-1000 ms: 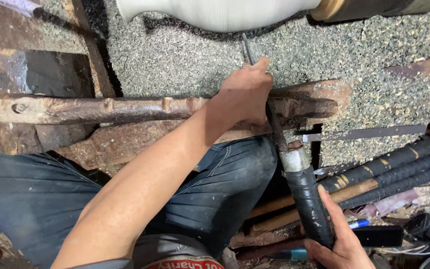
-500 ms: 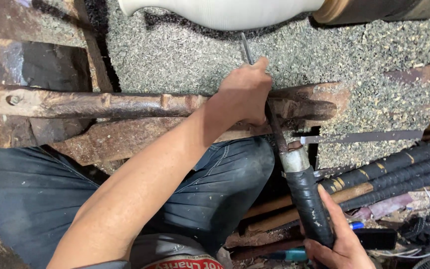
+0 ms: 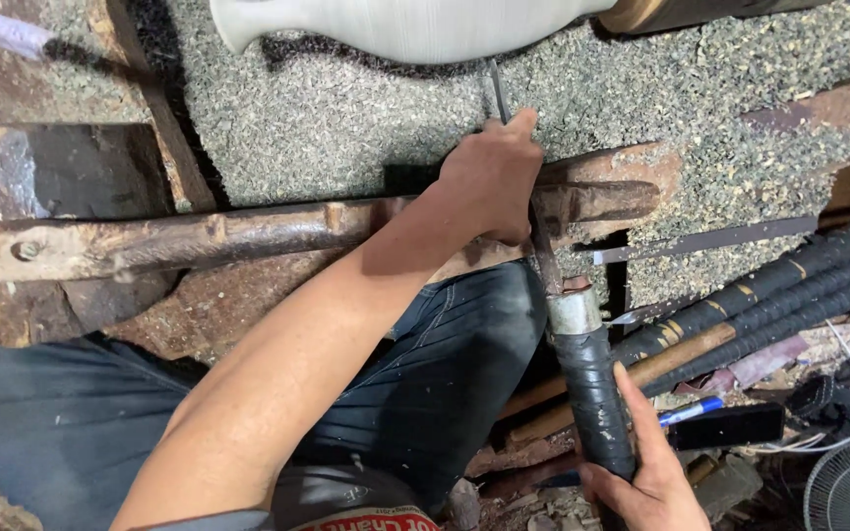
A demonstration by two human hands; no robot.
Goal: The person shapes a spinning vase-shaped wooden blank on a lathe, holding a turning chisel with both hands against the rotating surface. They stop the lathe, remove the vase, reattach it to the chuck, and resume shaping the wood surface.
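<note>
Nothing has shifted: left hand (image 3: pixel 496 177) fingers pressed on the stiff, heavy chisel (image 3: pixel 543 256), right hand (image 3: pixel 646 472) wrapped round its taped handle (image 3: pixel 597 393).

Single view only: a head-worn camera, aimed steeply downward from close range over the person's own lap. It faces forward across the rusty tool rest (image 3: pixel 248 231) toward the pale turned workpiece (image 3: pixel 415 25) at the top edge. No second view shares the scene.
</note>
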